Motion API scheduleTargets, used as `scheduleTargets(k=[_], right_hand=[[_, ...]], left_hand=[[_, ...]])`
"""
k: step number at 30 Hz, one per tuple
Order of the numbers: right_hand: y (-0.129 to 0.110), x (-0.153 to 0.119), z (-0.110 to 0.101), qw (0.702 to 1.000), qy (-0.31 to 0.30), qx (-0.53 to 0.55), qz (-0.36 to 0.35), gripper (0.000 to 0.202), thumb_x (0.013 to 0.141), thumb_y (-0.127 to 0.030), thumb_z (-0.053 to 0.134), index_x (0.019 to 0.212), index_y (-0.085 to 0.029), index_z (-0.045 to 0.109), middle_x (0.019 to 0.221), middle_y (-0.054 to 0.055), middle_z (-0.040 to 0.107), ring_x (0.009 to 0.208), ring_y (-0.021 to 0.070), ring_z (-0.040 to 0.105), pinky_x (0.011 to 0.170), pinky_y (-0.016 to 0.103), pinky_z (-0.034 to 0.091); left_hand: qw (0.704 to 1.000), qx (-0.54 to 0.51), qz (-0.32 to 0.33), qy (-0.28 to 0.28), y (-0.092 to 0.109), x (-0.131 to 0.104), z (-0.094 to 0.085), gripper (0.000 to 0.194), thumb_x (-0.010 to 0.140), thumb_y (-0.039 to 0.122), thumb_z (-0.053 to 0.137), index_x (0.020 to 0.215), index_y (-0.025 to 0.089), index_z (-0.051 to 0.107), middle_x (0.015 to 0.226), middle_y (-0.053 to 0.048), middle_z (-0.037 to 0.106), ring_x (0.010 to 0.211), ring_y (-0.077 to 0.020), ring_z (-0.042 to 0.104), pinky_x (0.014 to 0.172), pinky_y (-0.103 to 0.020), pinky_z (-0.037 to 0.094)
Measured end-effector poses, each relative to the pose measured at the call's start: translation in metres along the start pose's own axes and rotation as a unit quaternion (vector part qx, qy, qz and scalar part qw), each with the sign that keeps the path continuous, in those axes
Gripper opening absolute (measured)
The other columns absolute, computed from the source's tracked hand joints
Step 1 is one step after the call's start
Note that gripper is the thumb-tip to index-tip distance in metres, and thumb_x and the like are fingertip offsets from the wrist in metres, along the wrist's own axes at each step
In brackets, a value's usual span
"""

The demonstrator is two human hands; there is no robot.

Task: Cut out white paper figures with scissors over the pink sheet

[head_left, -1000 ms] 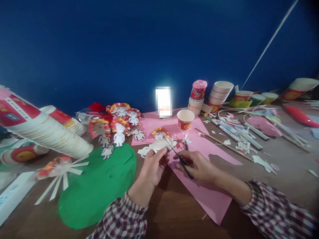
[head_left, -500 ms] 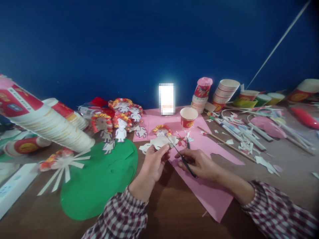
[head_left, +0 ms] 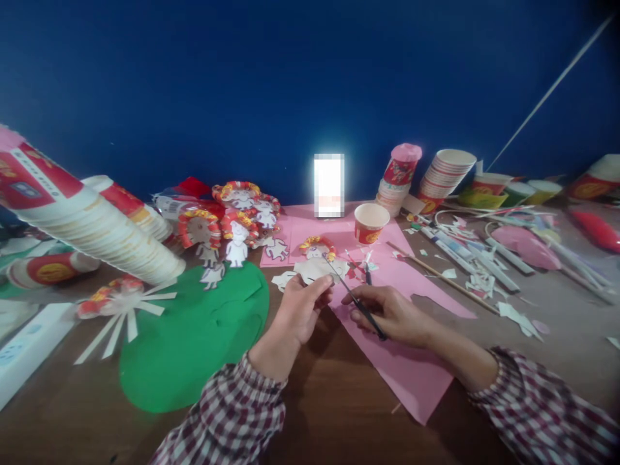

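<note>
Between the thumb and fingers of my left hand (head_left: 306, 303) is a piece of off-white paper (head_left: 314, 270), its far edge raised above the table. My right hand (head_left: 394, 315) is closed around dark-handled scissors (head_left: 367, 316); their thin blades point forward and left, beside the paper. How far the blades are apart I cannot make out. Just beyond the paper lies a red-and-yellow ring with a drawn face (head_left: 317, 248). Pink paper (head_left: 387, 361) spreads under my right hand. A red paper cup (head_left: 371, 224) stands on the pink sheet further back.
Stacked cups (head_left: 111, 226) lean in from the left above a green paper shape (head_left: 194, 355). Several cut-out figures (head_left: 236, 245) stand at back left. A bright blurred panel (head_left: 329, 184) is ahead. Markers (head_left: 450, 252), a wooden stick (head_left: 443, 279) and paper scraps lie on the right.
The view has shifted slightly. The scissors' tips have moved a little relative to the paper. Both hands keep nearly the same place and the same hold.
</note>
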State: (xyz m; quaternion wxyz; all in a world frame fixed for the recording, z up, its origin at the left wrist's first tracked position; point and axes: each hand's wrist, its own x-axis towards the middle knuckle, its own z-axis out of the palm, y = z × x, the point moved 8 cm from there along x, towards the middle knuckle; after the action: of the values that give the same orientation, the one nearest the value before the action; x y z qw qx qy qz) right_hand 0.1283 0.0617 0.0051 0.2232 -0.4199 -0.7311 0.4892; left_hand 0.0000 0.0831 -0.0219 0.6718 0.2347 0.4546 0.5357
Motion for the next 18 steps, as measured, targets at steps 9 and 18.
scheduleTargets(k=[9,18], right_hand=[[-0.0016,0.0004,-0.0016,1.000,0.015,0.009,0.005,0.024,0.084,-0.034,0.052,0.093,-0.013,0.058,0.060,-0.001,0.051,0.052,0.0092,0.045,0.048,0.019,0.035],[-0.0060,-0.0003,-0.0032,1.000,0.019,0.016,0.011,0.028,0.082,-0.039,0.054,0.088,-0.012,0.059,0.060,-0.002,0.048,0.053,0.0086,0.043,0.048,0.019,0.035]], left_hand=[[0.999,-0.025,-0.018,0.027,-0.0055,-0.0043,0.0024,0.018,0.057,0.015,0.073,0.066,0.010,0.058,0.058,0.000,0.060,0.052,-0.0067,0.055,0.048,-0.016,0.044],[0.999,-0.037,-0.025,0.016,-0.0085,-0.0055,0.0039,0.018,0.058,0.017,0.074,0.067,0.011,0.060,0.060,0.002,0.060,0.052,-0.0053,0.054,0.049,-0.015,0.043]])
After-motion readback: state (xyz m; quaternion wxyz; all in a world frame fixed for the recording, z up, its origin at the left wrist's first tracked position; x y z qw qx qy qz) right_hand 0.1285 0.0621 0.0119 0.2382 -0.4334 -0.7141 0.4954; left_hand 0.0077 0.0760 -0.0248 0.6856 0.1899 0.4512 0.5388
